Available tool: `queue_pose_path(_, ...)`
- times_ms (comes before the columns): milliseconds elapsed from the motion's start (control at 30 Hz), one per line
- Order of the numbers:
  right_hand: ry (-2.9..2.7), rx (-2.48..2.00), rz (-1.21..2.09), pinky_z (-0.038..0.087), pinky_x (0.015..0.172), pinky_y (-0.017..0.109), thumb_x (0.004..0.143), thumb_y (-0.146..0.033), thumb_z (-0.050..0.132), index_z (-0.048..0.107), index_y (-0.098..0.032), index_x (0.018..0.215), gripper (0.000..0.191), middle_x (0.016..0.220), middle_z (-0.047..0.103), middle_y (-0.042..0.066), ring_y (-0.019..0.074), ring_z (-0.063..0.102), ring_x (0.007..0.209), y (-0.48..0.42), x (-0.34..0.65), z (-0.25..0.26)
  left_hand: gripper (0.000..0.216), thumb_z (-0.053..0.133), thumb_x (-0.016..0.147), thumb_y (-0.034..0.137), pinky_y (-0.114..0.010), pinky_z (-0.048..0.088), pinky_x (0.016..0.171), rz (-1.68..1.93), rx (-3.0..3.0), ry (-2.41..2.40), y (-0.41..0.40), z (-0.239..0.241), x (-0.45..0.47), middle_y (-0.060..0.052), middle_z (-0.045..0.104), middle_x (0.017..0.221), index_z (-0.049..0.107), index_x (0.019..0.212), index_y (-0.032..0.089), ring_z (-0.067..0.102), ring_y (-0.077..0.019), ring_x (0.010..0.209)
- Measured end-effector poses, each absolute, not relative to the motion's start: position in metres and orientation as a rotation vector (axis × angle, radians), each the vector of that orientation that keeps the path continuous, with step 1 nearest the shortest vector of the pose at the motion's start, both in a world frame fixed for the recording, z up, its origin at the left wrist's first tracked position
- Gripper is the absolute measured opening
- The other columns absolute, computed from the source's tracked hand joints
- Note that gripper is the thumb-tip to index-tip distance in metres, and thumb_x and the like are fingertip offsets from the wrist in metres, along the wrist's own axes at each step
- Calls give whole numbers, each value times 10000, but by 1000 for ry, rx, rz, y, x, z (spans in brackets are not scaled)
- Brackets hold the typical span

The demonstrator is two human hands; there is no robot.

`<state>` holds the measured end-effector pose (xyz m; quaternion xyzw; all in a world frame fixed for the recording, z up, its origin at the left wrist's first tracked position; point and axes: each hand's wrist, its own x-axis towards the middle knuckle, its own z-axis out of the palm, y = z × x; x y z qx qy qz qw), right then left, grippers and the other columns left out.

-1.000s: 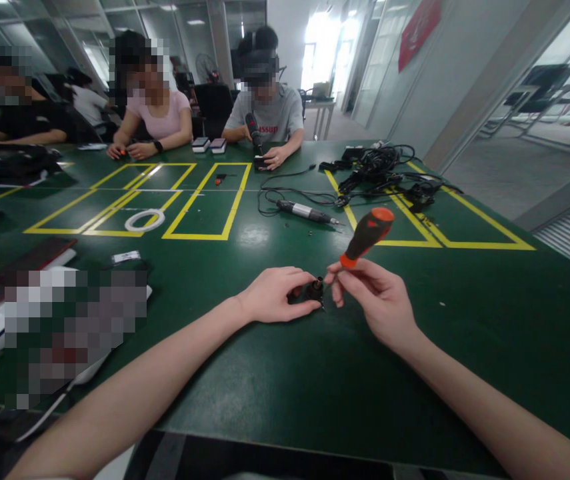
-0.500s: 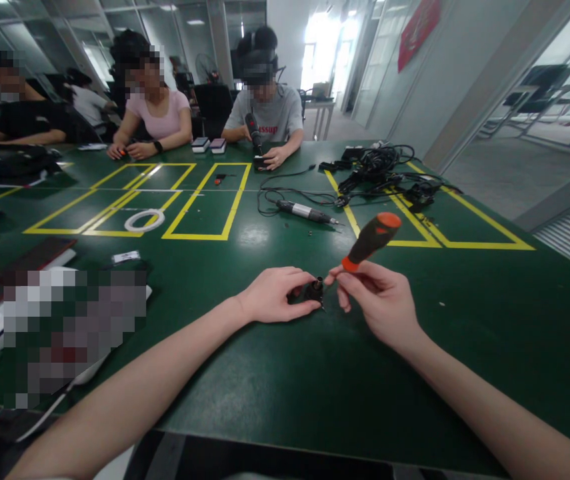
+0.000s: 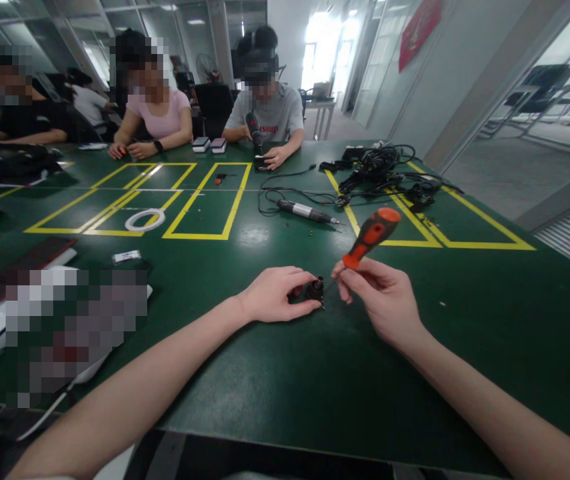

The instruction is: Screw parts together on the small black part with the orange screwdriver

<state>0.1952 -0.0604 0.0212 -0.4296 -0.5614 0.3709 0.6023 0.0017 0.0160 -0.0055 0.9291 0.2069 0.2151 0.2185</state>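
Observation:
My left hand (image 3: 285, 295) rests on the table, thumb and fingers closed around a small black part (image 3: 315, 291) with a metal-rimmed round top. Between thumb and fingertips of my right hand (image 3: 382, 293) is a screwdriver (image 3: 372, 237), its handle orange and dark grey. The handle leans up and to the right, while the thin shaft points down left toward the black part. Whether the tip touches the part is too small to tell.
Beyond my hands lies an electric screwdriver (image 3: 307, 212) with a cable. A tangle of black cables (image 3: 379, 170) sits at the back right. A white ring (image 3: 145, 220) and a phone-like slab (image 3: 25, 267) are on the left. Co-workers sit across the table (image 3: 245, 387).
The screwdriver has turned in my right fingers, so more orange shows on its handle. Its shaft has shifted slightly right. My left hand stays in place.

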Motion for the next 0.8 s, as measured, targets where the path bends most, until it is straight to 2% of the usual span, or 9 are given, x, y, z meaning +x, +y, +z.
queue_pose_path(167, -1282, -934, 906, 557, 524, 281, 846, -463, 786, 723, -208, 926, 274, 751, 734, 37, 145, 625, 554, -61, 194, 17, 283, 630, 919, 460, -248, 397, 631, 595, 2573, 577, 16, -6, 2, -6, 618, 798, 637, 963, 180, 558, -140, 702)
queue_pose_path(333, -1254, -998, 860, 560, 522, 280, 805, -449, 827, 648, -212, 776, 299, 717, 734, 33, 144, 611, 535, -61, 194, 17, 271, 626, 925, 454, -249, 398, 631, 584, 2568, 576, 15, -5, 2, -6, 618, 793, 630, 936, 184, 564, -141, 707)
queue_pose_path(467, -1262, -1036, 814, 539, 491, 270, 770, -408, 856, 703, -205, 721, 258, 747, 720, 35, 128, 583, 522, -60, 196, 18, 270, 634, 924, 452, -252, 407, 640, 600, 2575, 571, 16, -6, 2, -8, 625, 803, 632, 946, 183, 578, -144, 720)
queue_pose_path(667, -1261, -1010, 855, 576, 543, 318, 832, -429, 798, 745, -213, 943, 248, 743, 748, 42, 164, 646, 549, -60, 194, 18, 278, 621, 931, 464, -258, 412, 631, 581, 2598, 589, 16, -6, 2, -6, 623, 798, 636, 958, 188, 581, -146, 716)
queue_pose_path(800, -1290, -960, 879, 568, 554, 295, 845, -421, 786, 702, -216, 949, 244, 746, 751, 35, 152, 640, 555, -62, 192, 18, 272, 627, 928, 455, -256, 406, 630, 581, 2592, 588, 15, -4, 2, -4, 620, 791, 644, 974, 187, 579, -145, 714)
